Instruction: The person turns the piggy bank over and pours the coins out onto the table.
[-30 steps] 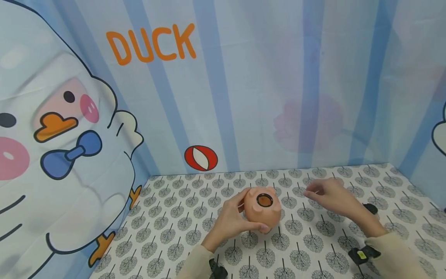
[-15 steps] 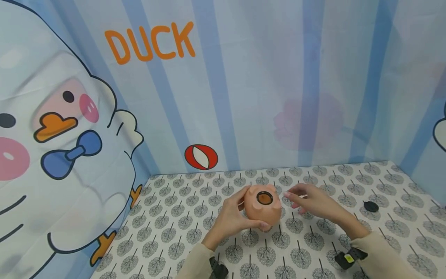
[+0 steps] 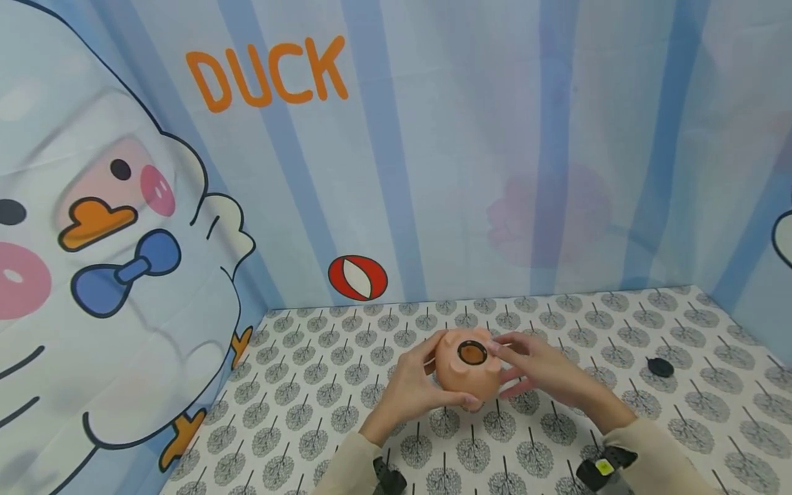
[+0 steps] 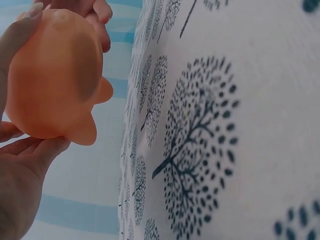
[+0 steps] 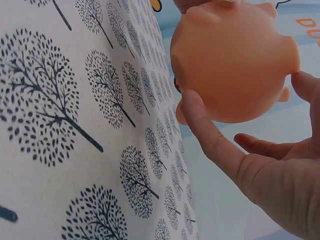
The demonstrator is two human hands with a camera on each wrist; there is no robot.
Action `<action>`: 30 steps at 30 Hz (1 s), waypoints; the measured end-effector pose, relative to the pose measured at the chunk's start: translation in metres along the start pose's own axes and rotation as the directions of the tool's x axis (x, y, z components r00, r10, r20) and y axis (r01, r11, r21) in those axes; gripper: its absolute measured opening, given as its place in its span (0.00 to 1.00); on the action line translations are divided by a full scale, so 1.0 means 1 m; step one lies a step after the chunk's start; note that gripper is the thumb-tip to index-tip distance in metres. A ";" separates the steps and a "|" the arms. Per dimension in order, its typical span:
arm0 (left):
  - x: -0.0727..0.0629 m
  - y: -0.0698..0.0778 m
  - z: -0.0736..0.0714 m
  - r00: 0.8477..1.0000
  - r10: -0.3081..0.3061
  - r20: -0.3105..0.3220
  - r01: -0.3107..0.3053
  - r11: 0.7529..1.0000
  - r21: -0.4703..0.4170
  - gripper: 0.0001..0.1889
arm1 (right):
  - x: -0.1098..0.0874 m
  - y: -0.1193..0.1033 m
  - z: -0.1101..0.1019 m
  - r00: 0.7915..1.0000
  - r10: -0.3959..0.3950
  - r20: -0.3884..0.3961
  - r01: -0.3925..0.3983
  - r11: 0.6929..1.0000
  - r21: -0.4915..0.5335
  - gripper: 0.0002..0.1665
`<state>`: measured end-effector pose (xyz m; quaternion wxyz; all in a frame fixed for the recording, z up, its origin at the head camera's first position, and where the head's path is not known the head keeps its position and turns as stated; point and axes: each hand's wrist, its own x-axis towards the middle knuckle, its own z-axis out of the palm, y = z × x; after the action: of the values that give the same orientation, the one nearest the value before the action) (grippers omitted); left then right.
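A peach-coloured piggy bank (image 3: 463, 377) is held up off the cloth, its underside with stubby feet turned upward. A round, dark-rimmed opening (image 3: 473, 353) shows between the feet. My left hand (image 3: 411, 388) grips it from the left, thumb on the near side and fingers behind. From the right, my right hand (image 3: 544, 368) touches it, thumb by a foot beside the opening and other fingers lower on the body. The right wrist view shows a fingertip against the smooth side of the piggy bank (image 5: 230, 65). A black round disc (image 3: 661, 367) lies on the cloth to the right.
A white cloth with tree prints (image 3: 297, 412) covers the table. Behind it hangs a blue striped curtain (image 3: 464, 172) with "DUCK" lettering and a large duck picture at left. A black wrist camera (image 3: 597, 473) sits on the right wrist.
My right hand has moved left from near the black disc to the piggy bank and now touches its side. The left hand has kept its grip almost unmoved.
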<state>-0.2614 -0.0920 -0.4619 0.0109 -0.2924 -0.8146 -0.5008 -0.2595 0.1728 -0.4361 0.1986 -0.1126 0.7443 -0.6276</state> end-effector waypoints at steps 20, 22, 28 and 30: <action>-0.001 -0.002 0.002 0.999 0.033 0.012 -0.033 0.999 0.021 0.50 | 0.003 0.006 0.000 0.994 0.010 0.109 -0.019 0.997 0.078 0.50; 0.000 -0.002 0.003 0.999 0.037 0.010 -0.037 0.999 0.019 0.49 | 0.003 0.006 -0.001 0.993 0.002 0.117 -0.012 0.996 0.085 0.50; 0.000 -0.001 0.003 1.000 0.013 0.009 -0.014 0.999 0.044 0.54 | 0.004 0.008 -0.003 0.993 -0.007 0.115 -0.006 0.994 0.111 0.49; 0.000 -0.001 0.002 1.000 0.001 0.020 -0.002 0.999 0.040 0.55 | 0.004 0.008 -0.002 0.995 -0.005 0.103 -0.007 0.994 0.113 0.48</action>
<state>-0.2608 -0.0905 -0.4639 0.0089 -0.2979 -0.8242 -0.4816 -0.2634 0.1747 -0.4447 0.2433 -0.1331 0.6962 -0.6622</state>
